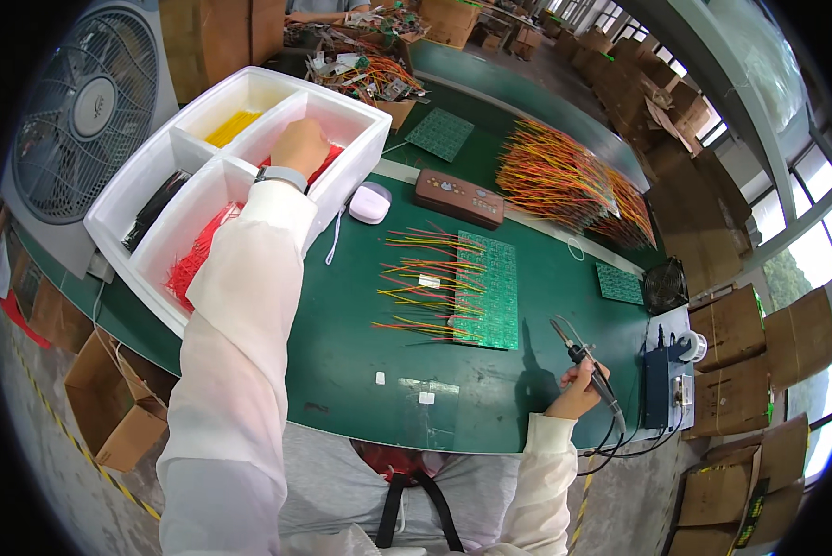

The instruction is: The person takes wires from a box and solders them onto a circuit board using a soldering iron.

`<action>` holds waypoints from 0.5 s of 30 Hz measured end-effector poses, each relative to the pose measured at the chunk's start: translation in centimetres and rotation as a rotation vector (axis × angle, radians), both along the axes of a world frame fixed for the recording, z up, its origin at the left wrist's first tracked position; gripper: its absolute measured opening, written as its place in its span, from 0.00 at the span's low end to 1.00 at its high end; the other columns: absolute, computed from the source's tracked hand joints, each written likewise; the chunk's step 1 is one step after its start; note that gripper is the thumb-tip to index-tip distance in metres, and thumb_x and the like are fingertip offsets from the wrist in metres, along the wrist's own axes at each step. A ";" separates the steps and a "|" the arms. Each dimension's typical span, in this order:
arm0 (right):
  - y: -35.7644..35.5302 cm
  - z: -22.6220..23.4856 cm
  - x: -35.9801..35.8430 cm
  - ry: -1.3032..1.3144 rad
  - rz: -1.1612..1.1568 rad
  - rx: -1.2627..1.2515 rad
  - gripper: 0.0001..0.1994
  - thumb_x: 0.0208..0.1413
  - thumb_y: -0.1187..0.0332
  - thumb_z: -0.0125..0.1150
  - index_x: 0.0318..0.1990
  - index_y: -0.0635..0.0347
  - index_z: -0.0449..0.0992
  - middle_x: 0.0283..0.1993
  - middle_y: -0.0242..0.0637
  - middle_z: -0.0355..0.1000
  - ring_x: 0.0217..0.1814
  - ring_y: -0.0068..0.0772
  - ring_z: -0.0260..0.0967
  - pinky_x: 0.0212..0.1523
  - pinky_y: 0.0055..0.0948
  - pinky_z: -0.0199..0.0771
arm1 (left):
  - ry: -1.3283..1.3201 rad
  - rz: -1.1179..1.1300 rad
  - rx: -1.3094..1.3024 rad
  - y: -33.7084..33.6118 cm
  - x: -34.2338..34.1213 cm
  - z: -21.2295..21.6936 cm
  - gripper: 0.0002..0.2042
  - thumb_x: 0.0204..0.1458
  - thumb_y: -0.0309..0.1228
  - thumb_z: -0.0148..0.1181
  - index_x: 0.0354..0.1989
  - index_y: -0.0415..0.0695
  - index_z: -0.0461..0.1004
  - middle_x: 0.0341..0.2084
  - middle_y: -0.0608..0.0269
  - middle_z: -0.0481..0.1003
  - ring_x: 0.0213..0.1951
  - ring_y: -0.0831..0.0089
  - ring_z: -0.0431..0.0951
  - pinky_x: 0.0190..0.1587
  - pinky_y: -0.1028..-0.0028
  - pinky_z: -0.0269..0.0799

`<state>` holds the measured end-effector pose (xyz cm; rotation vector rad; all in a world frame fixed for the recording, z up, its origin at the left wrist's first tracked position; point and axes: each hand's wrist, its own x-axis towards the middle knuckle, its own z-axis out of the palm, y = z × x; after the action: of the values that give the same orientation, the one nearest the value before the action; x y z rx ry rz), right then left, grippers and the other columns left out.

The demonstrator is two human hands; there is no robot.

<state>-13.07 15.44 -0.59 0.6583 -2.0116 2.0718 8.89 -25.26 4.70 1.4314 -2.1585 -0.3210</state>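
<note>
My left hand (300, 148) reaches down into a compartment of the white foam box (161, 153), among short red wires (325, 165); its fingers are hidden. My right hand (578, 391) grips a soldering iron (604, 382) above the right side of the table, with the tip pointing up and to the left. Between the hands lies a green circuit board panel (492, 292) with several red and yellow wires (425, 290) sticking out past its left edge. Other compartments hold yellow wires (233, 128), black wires (156, 208) and more red wires (203, 250).
A brown case (459, 198) and a white rounded gadget (369, 204) lie behind the panel. Wired boards (559, 176) are piled at the back right. A blue soldering station (666, 385) stands right, near a small black fan (666, 285). A big fan (91, 111) stands left.
</note>
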 end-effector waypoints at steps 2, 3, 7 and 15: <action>0.0 -0.1 0.0 -0.016 0.015 -0.003 0.07 0.50 0.67 0.48 0.30 0.62 0.63 0.15 0.29 0.57 0.15 0.16 0.51 0.15 0.14 0.51 | 0.134 -0.022 -0.138 0.2 -0.1 0.8 0.06 0.44 0.28 0.49 0.29 0.40 0.70 0.29 0.48 0.71 0.35 0.55 0.71 0.37 0.63 0.66; 0.0 -0.1 0.0 -0.014 0.015 0.001 0.07 0.50 0.67 0.48 0.30 0.62 0.63 0.15 0.29 0.57 0.15 0.16 0.51 0.15 0.14 0.51 | 0.266 -0.047 -0.274 0.8 -0.4 1.4 0.04 0.44 0.27 0.49 0.27 0.40 0.68 0.27 0.48 0.71 0.33 0.54 0.71 0.35 0.64 0.66; -0.2 -0.1 0.1 -0.002 0.028 0.012 0.08 0.50 0.66 0.48 0.30 0.62 0.63 0.15 0.29 0.57 0.15 0.16 0.52 0.15 0.14 0.51 | 0.644 -0.395 -0.365 6.4 -2.8 4.8 0.03 0.46 0.25 0.47 0.26 0.39 0.62 0.22 0.49 0.68 0.27 0.53 0.69 0.29 0.64 0.64; -0.2 0.1 0.6 -0.017 0.032 0.058 0.09 0.49 0.66 0.50 0.31 0.63 0.63 0.15 0.30 0.59 0.16 0.17 0.54 0.16 0.14 0.54 | 0.608 -0.734 -0.025 23.5 -8.2 -3.3 0.04 0.42 0.21 0.50 0.25 0.38 0.62 0.21 0.58 0.63 0.25 0.66 0.66 0.30 0.72 0.63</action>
<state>-12.45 15.26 -0.49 0.6899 -2.0911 2.0495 0.74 -1.80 1.38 0.3747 -2.0458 -0.8570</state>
